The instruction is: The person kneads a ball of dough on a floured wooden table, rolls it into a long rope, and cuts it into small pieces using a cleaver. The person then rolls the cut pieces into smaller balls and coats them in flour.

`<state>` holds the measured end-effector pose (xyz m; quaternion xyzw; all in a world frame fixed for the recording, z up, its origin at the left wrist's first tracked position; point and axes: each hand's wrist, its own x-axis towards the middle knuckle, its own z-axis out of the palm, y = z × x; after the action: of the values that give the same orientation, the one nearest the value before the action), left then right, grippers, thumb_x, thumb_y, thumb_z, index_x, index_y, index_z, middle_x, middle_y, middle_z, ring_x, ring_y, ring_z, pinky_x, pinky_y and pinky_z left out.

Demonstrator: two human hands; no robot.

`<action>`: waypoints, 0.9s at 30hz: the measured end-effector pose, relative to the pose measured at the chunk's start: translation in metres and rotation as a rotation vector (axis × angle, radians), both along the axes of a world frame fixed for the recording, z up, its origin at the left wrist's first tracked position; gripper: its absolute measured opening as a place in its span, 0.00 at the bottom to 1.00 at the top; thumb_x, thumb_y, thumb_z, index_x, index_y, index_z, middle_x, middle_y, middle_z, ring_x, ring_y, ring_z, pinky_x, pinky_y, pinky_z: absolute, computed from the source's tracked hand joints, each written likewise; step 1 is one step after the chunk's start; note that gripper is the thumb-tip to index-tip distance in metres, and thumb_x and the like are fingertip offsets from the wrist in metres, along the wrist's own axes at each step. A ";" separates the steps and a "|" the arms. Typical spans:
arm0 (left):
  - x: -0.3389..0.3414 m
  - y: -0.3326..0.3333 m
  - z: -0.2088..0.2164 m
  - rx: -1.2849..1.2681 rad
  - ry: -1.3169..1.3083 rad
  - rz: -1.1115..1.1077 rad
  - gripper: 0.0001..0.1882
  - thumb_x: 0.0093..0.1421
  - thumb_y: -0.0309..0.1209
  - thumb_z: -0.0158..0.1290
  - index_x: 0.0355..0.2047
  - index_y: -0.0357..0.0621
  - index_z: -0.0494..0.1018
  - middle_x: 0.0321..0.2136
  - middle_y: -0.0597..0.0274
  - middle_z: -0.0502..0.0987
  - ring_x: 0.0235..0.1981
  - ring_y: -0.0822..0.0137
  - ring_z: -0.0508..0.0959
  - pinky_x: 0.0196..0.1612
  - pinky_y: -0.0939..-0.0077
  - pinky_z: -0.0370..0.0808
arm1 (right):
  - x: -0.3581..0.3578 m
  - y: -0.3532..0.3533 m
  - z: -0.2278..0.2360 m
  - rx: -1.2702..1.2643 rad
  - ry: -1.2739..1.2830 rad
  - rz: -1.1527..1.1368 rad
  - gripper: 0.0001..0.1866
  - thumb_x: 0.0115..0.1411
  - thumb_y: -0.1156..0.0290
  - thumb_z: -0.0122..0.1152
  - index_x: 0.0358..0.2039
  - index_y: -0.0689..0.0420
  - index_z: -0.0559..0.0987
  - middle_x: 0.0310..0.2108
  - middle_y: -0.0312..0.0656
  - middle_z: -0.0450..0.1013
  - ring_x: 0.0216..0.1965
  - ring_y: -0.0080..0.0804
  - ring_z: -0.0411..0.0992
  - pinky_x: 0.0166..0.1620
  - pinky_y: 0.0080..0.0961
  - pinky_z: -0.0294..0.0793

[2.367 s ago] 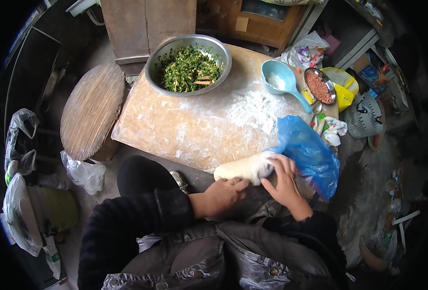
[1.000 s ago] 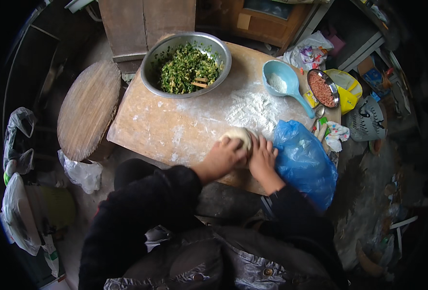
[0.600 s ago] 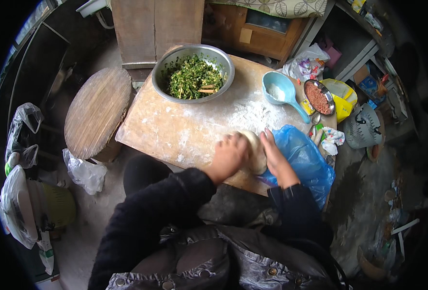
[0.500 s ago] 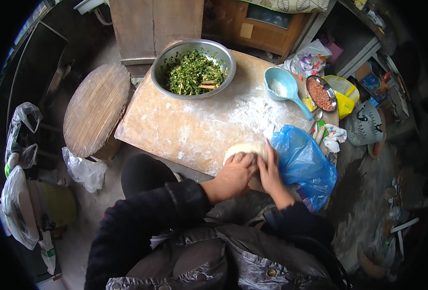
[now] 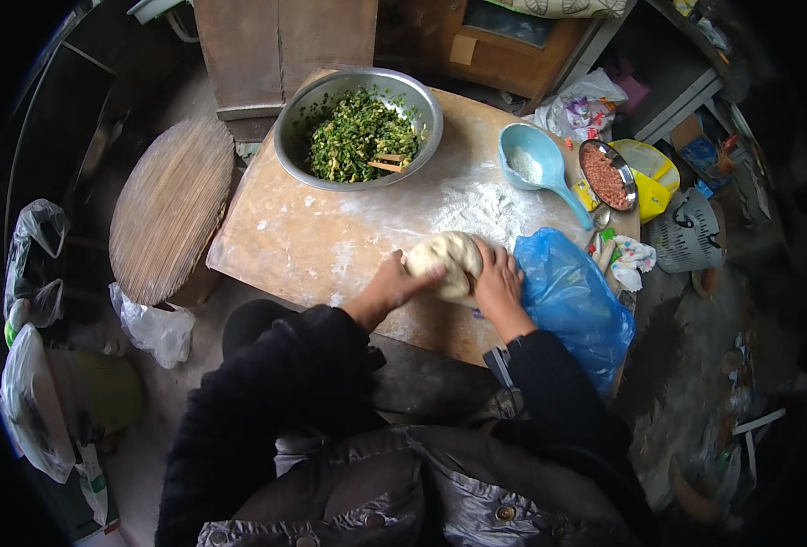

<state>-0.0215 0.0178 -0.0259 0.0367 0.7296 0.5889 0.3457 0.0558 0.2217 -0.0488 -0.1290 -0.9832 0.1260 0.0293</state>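
A pale lump of dough [image 5: 446,258] is between my two hands, over the near edge of the floured wooden board [image 5: 285,246]. My left hand [image 5: 396,283] grips its left side, with the thumb across the dough's near face. On the other side, my right hand [image 5: 499,281] curls its fingers over the dough's right edge. A heap of white flour [image 5: 481,211] lies just beyond the dough. To the right of my right hand rests a crumpled blue plastic bag [image 5: 575,305].
At the board's far side stands a metal bowl [image 5: 429,137] of chopped greens with chopsticks. A light-blue ladle [image 5: 558,178] holding flour and a bowl of reddish mince [image 5: 606,175] sit at the right. A round slatted lid [image 5: 171,210] is left of the board.
My left hand has gone from pressing on top of the dough to holding its left side. The dough looks rounder, lifted and turned, and sits slightly farther from me.
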 end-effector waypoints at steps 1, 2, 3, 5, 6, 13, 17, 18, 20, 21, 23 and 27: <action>-0.005 0.003 -0.003 -0.022 -0.011 0.109 0.46 0.50 0.53 0.68 0.55 0.28 0.64 0.39 0.55 0.77 0.39 0.68 0.76 0.42 0.75 0.73 | -0.009 -0.001 0.000 -0.030 -0.045 -0.038 0.37 0.57 0.62 0.61 0.66 0.33 0.58 0.55 0.46 0.63 0.57 0.51 0.62 0.55 0.54 0.61; -0.008 0.003 -0.005 0.183 0.029 0.036 0.45 0.51 0.53 0.67 0.55 0.30 0.64 0.40 0.55 0.76 0.37 0.69 0.74 0.38 0.76 0.72 | -0.016 -0.003 0.000 -0.084 -0.136 -0.087 0.37 0.57 0.61 0.61 0.66 0.33 0.58 0.56 0.48 0.62 0.59 0.52 0.61 0.56 0.55 0.60; -0.009 0.006 -0.007 0.145 0.043 0.062 0.44 0.51 0.52 0.67 0.55 0.31 0.64 0.41 0.55 0.76 0.39 0.69 0.75 0.39 0.75 0.73 | -0.024 -0.005 0.000 -0.133 -0.181 -0.122 0.37 0.58 0.61 0.60 0.67 0.32 0.57 0.57 0.49 0.62 0.60 0.53 0.60 0.57 0.56 0.60; -0.008 0.009 -0.011 0.117 0.098 0.108 0.42 0.52 0.50 0.68 0.56 0.31 0.64 0.42 0.54 0.77 0.41 0.68 0.76 0.42 0.74 0.74 | -0.027 -0.004 0.003 -0.254 -0.228 -0.123 0.46 0.56 0.56 0.63 0.71 0.40 0.49 0.62 0.55 0.58 0.66 0.56 0.54 0.61 0.60 0.57; -0.008 0.010 -0.012 0.108 0.116 0.105 0.42 0.52 0.49 0.68 0.56 0.31 0.64 0.43 0.54 0.77 0.43 0.67 0.76 0.43 0.73 0.74 | -0.019 -0.001 0.007 -0.446 -0.067 -0.100 0.49 0.55 0.56 0.64 0.71 0.44 0.46 0.62 0.56 0.58 0.66 0.57 0.53 0.62 0.59 0.56; -0.028 0.012 -0.034 0.259 0.042 -0.010 0.46 0.49 0.47 0.70 0.54 0.24 0.60 0.45 0.46 0.75 0.46 0.62 0.76 0.49 0.69 0.74 | 0.101 0.008 0.043 0.001 -0.207 0.095 0.42 0.52 0.62 0.70 0.64 0.54 0.59 0.45 0.49 0.74 0.48 0.46 0.70 0.55 0.42 0.58; -0.030 0.014 -0.046 0.209 0.092 0.033 0.39 0.52 0.45 0.69 0.51 0.26 0.65 0.43 0.49 0.77 0.44 0.64 0.77 0.47 0.70 0.75 | 0.118 0.027 0.072 0.019 -0.185 0.239 0.15 0.51 0.68 0.65 0.41 0.51 0.79 0.33 0.44 0.76 0.38 0.43 0.72 0.48 0.39 0.59; -0.029 0.015 -0.047 0.203 0.127 0.044 0.34 0.54 0.44 0.67 0.49 0.29 0.69 0.41 0.53 0.79 0.41 0.67 0.78 0.45 0.70 0.75 | 0.125 0.036 0.085 0.009 -0.160 0.224 0.10 0.51 0.70 0.64 0.36 0.51 0.80 0.31 0.43 0.76 0.37 0.43 0.72 0.47 0.40 0.59; -0.027 0.016 -0.045 0.188 0.155 0.041 0.29 0.55 0.42 0.66 0.48 0.31 0.73 0.39 0.57 0.80 0.39 0.69 0.78 0.44 0.71 0.75 | 0.137 0.065 0.113 0.032 -0.048 0.247 0.12 0.48 0.74 0.64 0.36 0.52 0.80 0.30 0.43 0.76 0.39 0.41 0.72 0.47 0.42 0.58; -0.027 0.016 -0.043 0.179 0.148 0.028 0.30 0.55 0.43 0.66 0.48 0.31 0.73 0.39 0.56 0.80 0.39 0.69 0.78 0.44 0.71 0.75 | 0.140 0.082 0.125 0.103 -0.102 0.108 0.15 0.49 0.73 0.64 0.40 0.52 0.80 0.32 0.43 0.76 0.42 0.42 0.71 0.48 0.42 0.58; -0.027 0.015 -0.036 0.156 0.134 0.023 0.31 0.55 0.43 0.67 0.49 0.31 0.71 0.40 0.56 0.80 0.40 0.68 0.78 0.44 0.71 0.75 | 0.131 0.116 0.139 0.229 -0.008 -0.035 0.20 0.50 0.72 0.64 0.47 0.53 0.79 0.39 0.47 0.76 0.48 0.46 0.68 0.52 0.44 0.57; -0.025 0.013 -0.024 0.144 0.114 0.038 0.33 0.54 0.43 0.67 0.51 0.31 0.69 0.42 0.54 0.78 0.41 0.67 0.77 0.45 0.72 0.75 | 0.106 0.138 0.132 0.532 0.021 -0.220 0.28 0.52 0.67 0.66 0.55 0.56 0.75 0.57 0.49 0.68 0.56 0.51 0.63 0.60 0.48 0.53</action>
<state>-0.0464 0.0306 -0.0496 0.0813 0.7043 0.6433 0.2890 0.1615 0.3594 0.0836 -0.2212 -0.9615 -0.1387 0.0856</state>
